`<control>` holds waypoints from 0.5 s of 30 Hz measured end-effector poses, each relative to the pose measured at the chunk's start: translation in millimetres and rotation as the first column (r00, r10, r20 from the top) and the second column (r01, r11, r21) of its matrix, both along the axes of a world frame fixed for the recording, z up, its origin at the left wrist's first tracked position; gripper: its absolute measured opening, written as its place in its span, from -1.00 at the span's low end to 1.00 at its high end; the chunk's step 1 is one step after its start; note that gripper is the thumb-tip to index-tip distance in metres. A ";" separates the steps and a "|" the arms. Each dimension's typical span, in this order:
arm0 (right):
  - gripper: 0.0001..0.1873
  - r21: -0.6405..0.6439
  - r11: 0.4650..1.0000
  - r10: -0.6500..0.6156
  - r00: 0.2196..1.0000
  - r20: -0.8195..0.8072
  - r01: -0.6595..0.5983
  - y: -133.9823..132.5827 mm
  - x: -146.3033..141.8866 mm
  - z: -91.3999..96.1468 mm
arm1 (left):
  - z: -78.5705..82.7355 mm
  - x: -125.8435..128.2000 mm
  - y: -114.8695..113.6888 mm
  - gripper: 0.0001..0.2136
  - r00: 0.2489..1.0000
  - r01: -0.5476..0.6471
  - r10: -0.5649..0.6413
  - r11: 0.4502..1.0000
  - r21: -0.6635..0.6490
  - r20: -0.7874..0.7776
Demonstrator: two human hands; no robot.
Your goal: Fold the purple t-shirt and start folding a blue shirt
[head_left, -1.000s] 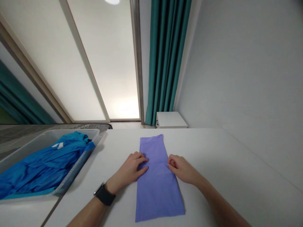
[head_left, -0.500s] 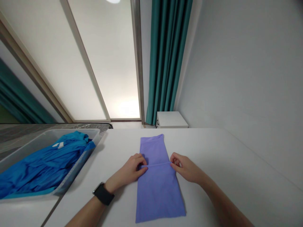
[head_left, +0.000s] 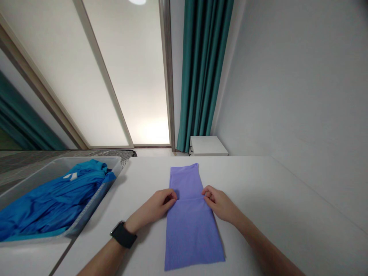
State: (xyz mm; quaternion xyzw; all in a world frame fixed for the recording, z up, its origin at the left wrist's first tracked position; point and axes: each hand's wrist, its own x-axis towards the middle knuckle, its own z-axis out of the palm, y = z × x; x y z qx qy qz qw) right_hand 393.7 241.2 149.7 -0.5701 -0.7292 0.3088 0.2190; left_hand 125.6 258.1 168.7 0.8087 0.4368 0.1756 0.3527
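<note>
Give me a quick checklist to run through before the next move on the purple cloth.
1. Left hand at the purple cloth: ok, fingertips at its left edge.
2. Right hand at the cloth: ok, fingertips at its right edge.
3. Grip on the cloth: cannot tell; both hands look lightly curled, and a pinch is not visible.
4. Fold line: ok, runs straight across between the hands.
5. Cloth on the table: ok, lies flat, no large wrinkles.
6. Blue garment: ok, lies in the bin, apart from the cloth.
</note>
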 end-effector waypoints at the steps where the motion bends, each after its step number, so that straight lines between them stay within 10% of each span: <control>1: -0.88 0.003 1.000 -0.001 1.000 0.004 0.001 -0.2 -0.2 -0.1 | 0.8 -0.1 -0.2 -0.80 1.000 -0.002 0.002 1.000 -0.003 -0.004; 15: -0.85 0.139 0.990 -0.008 0.980 0.198 -0.021 -1.4 -3.1 -1.3 | -2.4 0.7 1.1 -0.85 0.998 -0.012 0.016 0.998 0.068 -0.054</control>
